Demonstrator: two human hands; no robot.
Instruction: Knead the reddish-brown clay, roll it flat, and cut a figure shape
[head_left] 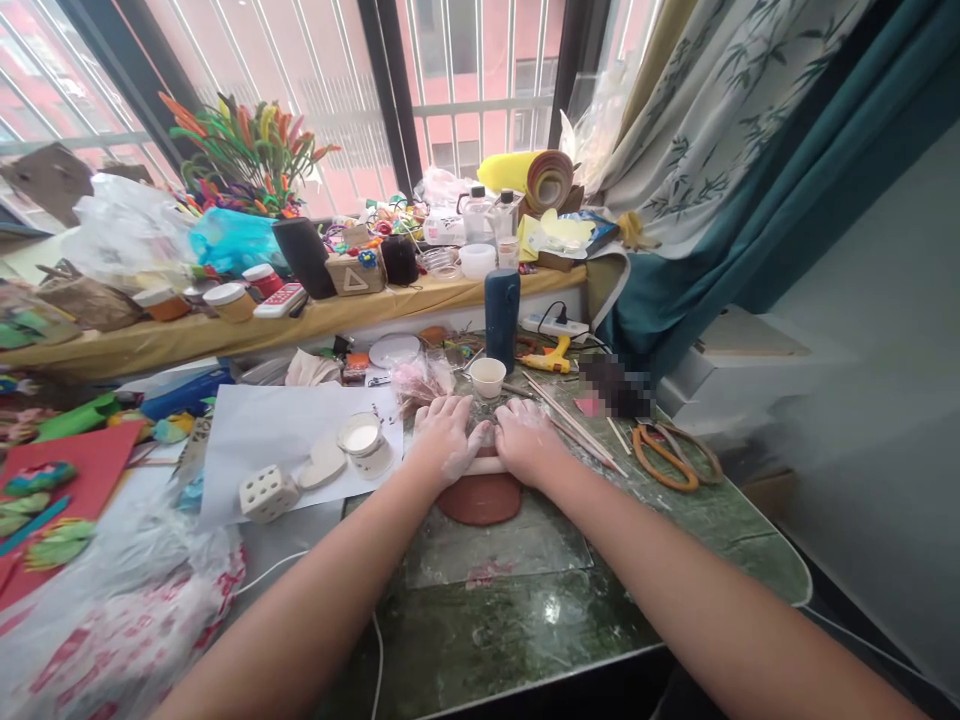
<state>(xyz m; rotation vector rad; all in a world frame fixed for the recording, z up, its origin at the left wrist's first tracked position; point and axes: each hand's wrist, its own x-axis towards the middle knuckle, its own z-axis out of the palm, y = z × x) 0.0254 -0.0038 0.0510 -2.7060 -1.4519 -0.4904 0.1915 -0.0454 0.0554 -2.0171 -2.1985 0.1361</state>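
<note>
Both of my hands press down side by side on a pale wooden roller (486,464) lying across a flat slab of reddish-brown clay (480,498). My left hand (444,436) lies flat on the roller's left half, fingers stretched forward. On the right half rests my right hand (529,438), also flat and dusted white. The clay lies on a clear board (495,548) on the green marbled table (675,520).
A white sheet (277,430) at left carries a white dice-like block (268,492), a heart-shaped piece (322,465) and a small jar (361,438). Behind the hands stand a small cup (487,376) and a dark blue bottle (502,318). Wooden sticks (570,420) and brown scissors (671,455) lie at right.
</note>
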